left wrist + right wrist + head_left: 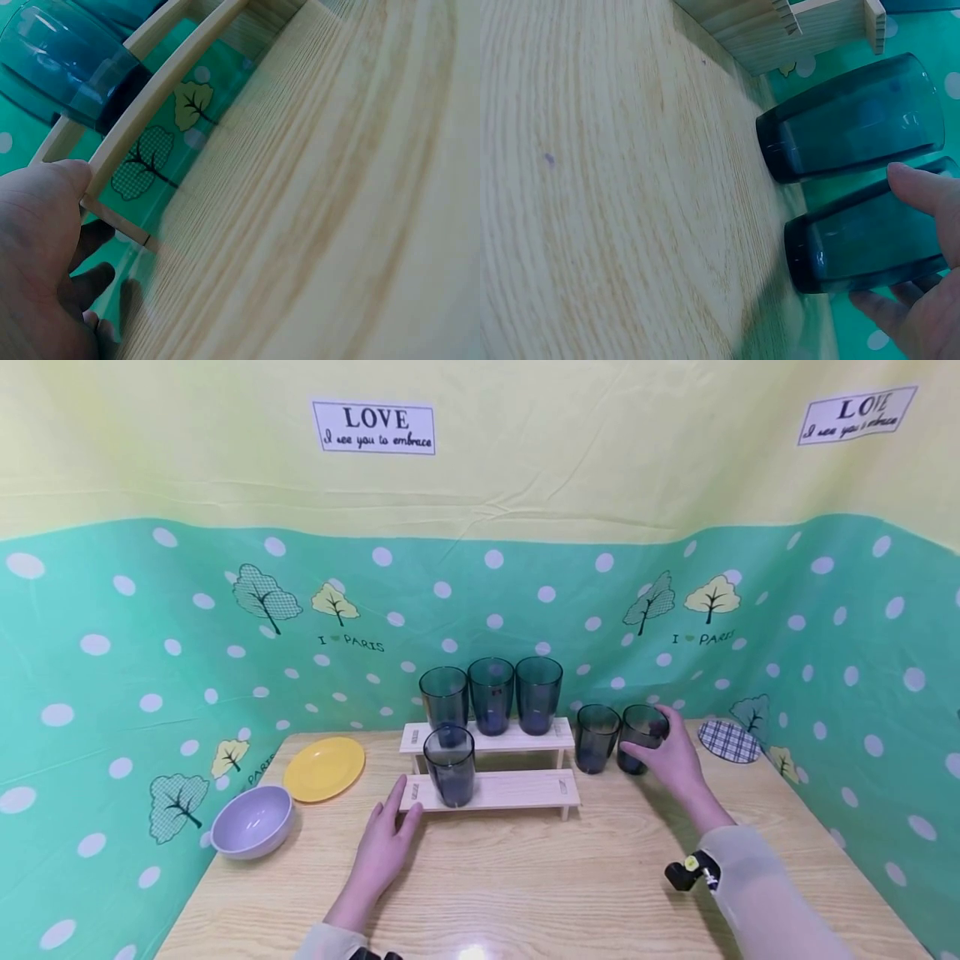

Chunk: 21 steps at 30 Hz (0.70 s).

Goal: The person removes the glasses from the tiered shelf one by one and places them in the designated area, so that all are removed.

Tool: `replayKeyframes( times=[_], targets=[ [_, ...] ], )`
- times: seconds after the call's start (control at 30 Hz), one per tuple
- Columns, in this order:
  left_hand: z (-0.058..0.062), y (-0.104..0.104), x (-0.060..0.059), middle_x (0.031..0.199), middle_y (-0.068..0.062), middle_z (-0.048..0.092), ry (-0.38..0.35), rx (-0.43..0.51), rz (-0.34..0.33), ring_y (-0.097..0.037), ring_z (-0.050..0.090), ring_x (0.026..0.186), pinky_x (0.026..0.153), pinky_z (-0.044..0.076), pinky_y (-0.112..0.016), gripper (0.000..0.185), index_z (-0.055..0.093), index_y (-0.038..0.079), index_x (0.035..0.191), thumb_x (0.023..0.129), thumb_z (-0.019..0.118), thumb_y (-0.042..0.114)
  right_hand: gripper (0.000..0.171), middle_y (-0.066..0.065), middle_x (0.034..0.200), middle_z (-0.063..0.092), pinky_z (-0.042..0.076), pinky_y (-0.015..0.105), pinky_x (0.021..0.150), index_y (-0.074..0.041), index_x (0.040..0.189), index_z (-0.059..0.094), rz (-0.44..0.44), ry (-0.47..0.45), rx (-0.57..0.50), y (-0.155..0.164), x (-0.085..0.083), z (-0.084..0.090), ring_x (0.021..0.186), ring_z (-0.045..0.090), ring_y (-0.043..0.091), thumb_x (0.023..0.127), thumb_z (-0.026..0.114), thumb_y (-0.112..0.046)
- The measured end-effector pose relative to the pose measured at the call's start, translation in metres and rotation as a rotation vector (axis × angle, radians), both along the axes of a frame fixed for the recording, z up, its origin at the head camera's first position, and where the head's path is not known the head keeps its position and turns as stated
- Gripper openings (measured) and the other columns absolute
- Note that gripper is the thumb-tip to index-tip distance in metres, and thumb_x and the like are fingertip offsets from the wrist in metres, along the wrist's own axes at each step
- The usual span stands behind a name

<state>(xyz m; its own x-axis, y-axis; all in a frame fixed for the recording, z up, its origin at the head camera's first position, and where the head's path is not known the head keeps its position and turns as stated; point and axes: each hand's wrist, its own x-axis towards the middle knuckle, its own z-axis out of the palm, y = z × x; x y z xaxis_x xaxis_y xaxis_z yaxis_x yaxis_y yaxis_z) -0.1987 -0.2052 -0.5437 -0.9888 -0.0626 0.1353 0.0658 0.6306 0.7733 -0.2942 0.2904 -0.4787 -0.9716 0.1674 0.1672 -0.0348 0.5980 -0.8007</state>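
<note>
A two-step wooden rack (517, 790) stands on the table. Three dark blue-green glasses (491, 694) line its upper step and one glass (450, 766) stands at the left of the lower step. Two more glasses stand on the table right of the rack: one (596, 737) free, the other (642, 737) gripped by my right hand (671, 752), thumb and fingers around it (870, 244). My left hand (386, 843) lies flat on the table, its fingertips touching the rack's lower left end (112, 161).
A yellow plate (324, 767) and a lilac bowl (252, 820) sit at the table's left. A plaid round coaster (730, 741) lies at the back right. Green dotted cloth walls (150, 635) close in the table on three sides.
</note>
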Motion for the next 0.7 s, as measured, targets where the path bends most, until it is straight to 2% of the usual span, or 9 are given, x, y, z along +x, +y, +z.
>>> replayKeyframes(
  times=[0.27,0.5,0.7],
  targets=[
    [0.001,0.000,0.000,0.173,-0.025,0.038,-0.001,-0.001,0.000,-0.064,0.023,0.157,0.124,0.024,-0.079,0.071,0.032,0.016,0.176,0.117,0.051,0.052,0.116,0.039,0.171,0.029,0.036,0.075,0.120,-0.004,0.176,0.011,0.022,0.015,-0.002,0.000,0.000,-0.001,0.152,0.034,0.061,0.096,0.091,-0.032],
    [0.001,0.000,0.001,0.172,-0.027,0.038,-0.003,-0.007,0.002,-0.064,0.024,0.157,0.123,0.025,-0.079,0.071,0.031,0.017,0.176,0.117,0.051,0.051,0.119,0.035,0.177,0.016,0.030,0.078,0.122,-0.005,0.177,0.008,0.044,0.056,0.001,0.001,0.002,-0.002,0.157,0.025,0.062,0.095,0.093,-0.023],
    [0.001,0.000,0.000,0.172,-0.026,0.038,-0.001,-0.014,0.002,-0.064,0.024,0.157,0.123,0.025,-0.079,0.071,0.032,0.015,0.176,0.117,0.051,0.051,0.124,0.035,0.178,0.009,0.029,0.082,0.119,-0.011,0.178,0.003,0.019,0.041,0.011,0.001,0.013,0.006,0.155,0.025,0.066,0.094,0.093,-0.026]
  ],
)
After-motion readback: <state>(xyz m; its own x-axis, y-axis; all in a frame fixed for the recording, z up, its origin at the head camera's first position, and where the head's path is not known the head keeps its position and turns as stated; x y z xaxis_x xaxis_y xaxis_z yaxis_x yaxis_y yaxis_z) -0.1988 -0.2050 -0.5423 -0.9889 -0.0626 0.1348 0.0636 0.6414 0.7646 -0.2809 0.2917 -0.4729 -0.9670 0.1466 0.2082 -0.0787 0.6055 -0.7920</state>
